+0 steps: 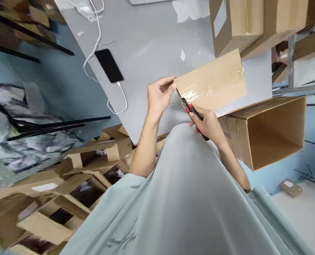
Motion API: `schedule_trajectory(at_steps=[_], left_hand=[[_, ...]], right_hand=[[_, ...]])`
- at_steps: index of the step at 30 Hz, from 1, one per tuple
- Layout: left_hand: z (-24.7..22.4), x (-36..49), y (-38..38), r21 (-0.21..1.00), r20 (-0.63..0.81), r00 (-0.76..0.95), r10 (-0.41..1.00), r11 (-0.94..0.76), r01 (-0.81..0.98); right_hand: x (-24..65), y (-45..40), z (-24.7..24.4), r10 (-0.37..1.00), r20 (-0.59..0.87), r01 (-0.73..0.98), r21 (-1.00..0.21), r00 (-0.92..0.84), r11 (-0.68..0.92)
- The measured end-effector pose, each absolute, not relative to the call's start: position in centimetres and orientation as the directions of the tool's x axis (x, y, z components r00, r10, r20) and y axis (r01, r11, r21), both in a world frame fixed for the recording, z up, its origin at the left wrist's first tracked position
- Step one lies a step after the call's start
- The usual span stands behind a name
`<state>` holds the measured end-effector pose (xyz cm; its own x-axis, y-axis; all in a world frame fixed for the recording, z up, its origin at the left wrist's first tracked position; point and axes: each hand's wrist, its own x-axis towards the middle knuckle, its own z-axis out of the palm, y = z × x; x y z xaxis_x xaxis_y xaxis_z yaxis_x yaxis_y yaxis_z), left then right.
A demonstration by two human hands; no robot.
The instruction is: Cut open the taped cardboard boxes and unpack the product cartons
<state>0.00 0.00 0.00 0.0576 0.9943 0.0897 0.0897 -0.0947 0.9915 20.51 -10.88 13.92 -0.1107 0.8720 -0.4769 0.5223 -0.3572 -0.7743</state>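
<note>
My right hand point(206, 124) is wrapped round a black and red box cutter point(188, 106). Its blade is out and lies along the left end of a taped cardboard box point(221, 79) on the table. With thumb and fingers, my left hand point(159, 94) grips that box at its far left corner, close to the blade tip. Shiny clear tape crosses the near left part of the box and its right end. How deep the blade sits in the edge cannot be made out.
A black phone point(109, 65) with a white cable lies on the grey table point(138, 53). Closed cartons point(242, 21) stand at the back right. An open carton point(276, 131) is beside the table's right edge. Several opened boxes point(53, 216) are piled at lower left.
</note>
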Motion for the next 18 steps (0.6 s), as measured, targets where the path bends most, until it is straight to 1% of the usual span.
schedule_trajectory(at_steps=[2,4,5,6,8,9,10,11,13,15,17,18], left_hand=[[0.2,0.2,-0.2,0.993,0.068,0.053,0.996,-0.073,0.094],[0.4,0.4,-0.4,0.994,0.053,0.054,0.997,-0.058,0.093],[0.5,0.5,-0.5,0.995,0.047,0.058,0.997,-0.052,0.089],[0.6,0.6,-0.5,0.995,0.043,0.063,0.997,-0.048,0.085],[0.7,0.8,-0.7,0.996,0.042,0.073,0.996,-0.048,0.079],[0.8,1.0,-0.8,0.996,0.043,0.077,0.996,-0.049,0.078],[0.8,1.1,-0.9,0.996,0.043,0.079,0.996,-0.050,0.078],[0.9,1.1,-1.1,0.996,0.044,0.080,0.996,-0.050,0.079],[1.1,1.2,-1.4,0.995,0.040,0.080,0.996,-0.047,0.083],[1.2,1.2,-1.7,0.995,0.035,0.072,0.997,-0.041,0.088],[1.3,1.0,-1.9,0.995,0.032,0.059,0.998,-0.037,0.096],[1.4,0.9,-2.0,0.994,0.031,0.052,0.998,-0.036,0.101]], right_hand=[[20.9,-10.9,14.4,0.875,-0.465,0.561,-0.764,-0.136,-0.319],[21.0,-10.9,15.0,0.871,-0.473,0.661,-0.697,-0.132,-0.278],[20.8,-11.0,15.3,0.867,-0.482,0.732,-0.634,-0.123,-0.249],[20.4,-11.1,15.7,0.863,-0.496,0.809,-0.544,-0.099,-0.220],[19.2,-11.6,16.4,0.852,-0.523,0.933,-0.317,-0.021,-0.171],[18.5,-12.0,16.8,0.845,-0.534,0.966,-0.212,0.014,-0.150],[17.8,-12.4,17.1,0.838,-0.545,0.983,-0.134,0.034,-0.128],[17.1,-12.7,17.5,0.831,-0.555,0.991,-0.087,0.038,-0.104],[16.1,-13.2,18.0,0.825,-0.564,0.996,-0.056,0.023,-0.066],[15.9,-13.2,18.1,0.825,-0.565,0.996,-0.064,0.015,-0.062],[16.8,-12.6,17.8,0.833,-0.552,0.988,-0.116,0.020,-0.101],[17.5,-12.2,17.4,0.836,-0.549,0.974,-0.188,0.004,-0.128]])
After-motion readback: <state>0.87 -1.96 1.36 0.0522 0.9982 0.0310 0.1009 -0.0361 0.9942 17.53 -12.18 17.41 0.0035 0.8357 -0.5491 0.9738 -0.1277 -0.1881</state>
